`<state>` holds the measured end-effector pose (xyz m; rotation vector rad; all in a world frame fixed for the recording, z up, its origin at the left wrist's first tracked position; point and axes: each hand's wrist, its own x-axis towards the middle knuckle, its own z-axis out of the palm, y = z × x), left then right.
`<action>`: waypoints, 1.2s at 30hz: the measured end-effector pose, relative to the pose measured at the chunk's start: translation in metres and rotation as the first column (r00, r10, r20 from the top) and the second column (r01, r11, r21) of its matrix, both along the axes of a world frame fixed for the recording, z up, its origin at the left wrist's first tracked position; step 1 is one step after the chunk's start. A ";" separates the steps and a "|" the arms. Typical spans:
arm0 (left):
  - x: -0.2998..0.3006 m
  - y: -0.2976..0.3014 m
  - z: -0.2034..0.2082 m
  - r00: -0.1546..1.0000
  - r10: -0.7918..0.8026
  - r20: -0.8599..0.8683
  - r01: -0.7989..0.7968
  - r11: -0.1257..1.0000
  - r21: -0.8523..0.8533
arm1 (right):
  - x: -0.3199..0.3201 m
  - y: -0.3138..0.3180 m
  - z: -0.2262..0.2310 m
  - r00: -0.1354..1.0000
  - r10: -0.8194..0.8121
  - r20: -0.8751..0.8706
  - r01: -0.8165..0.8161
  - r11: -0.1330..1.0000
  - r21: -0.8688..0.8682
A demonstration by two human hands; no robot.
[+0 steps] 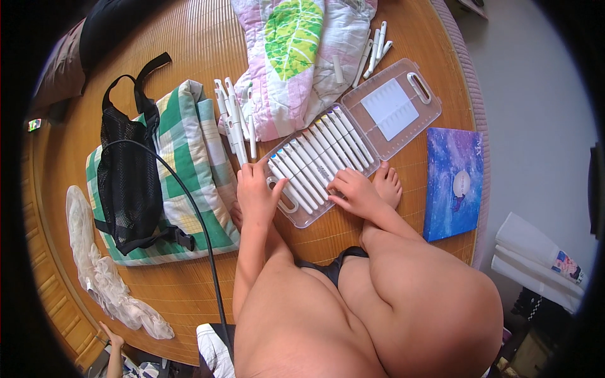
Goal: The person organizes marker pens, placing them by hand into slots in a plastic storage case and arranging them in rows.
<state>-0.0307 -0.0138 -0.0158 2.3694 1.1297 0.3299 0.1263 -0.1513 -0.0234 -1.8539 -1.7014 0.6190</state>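
Note:
A clear plastic marker case [301, 222] lies open between my feet, with a row of white markers [313, 159] in its base. My left hand [255, 189] is at the case's left end, thumb spread from the stretched fingers. Its fingertips are by the lower end of a pile of loose white markers [234, 120]; whether they touch one, I cannot tell. My right hand [356, 193] rests on the lower ends of the markers in the case, fingers bent and apart, nothing visibly gripped. The clear lid [413, 135] is folded back to the right, a white card [389, 108] inside it.
More loose markers [373, 53] lie beyond the lid, beside a leaf-patterned quilt [283, 94]. A blue-purple box [454, 183] sits right. Leftward are a folded checkered blanket [183, 145], a black mesh bag [129, 183], a black cable [203, 227] and a crumpled plastic bag [104, 277].

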 end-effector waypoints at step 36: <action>-0.001 0.014 0.036 0.574 0.705 0.417 0.057 0.474 -0.879 | 0.013 0.012 0.010 0.923 -0.060 -0.379 0.014 0.992 -0.123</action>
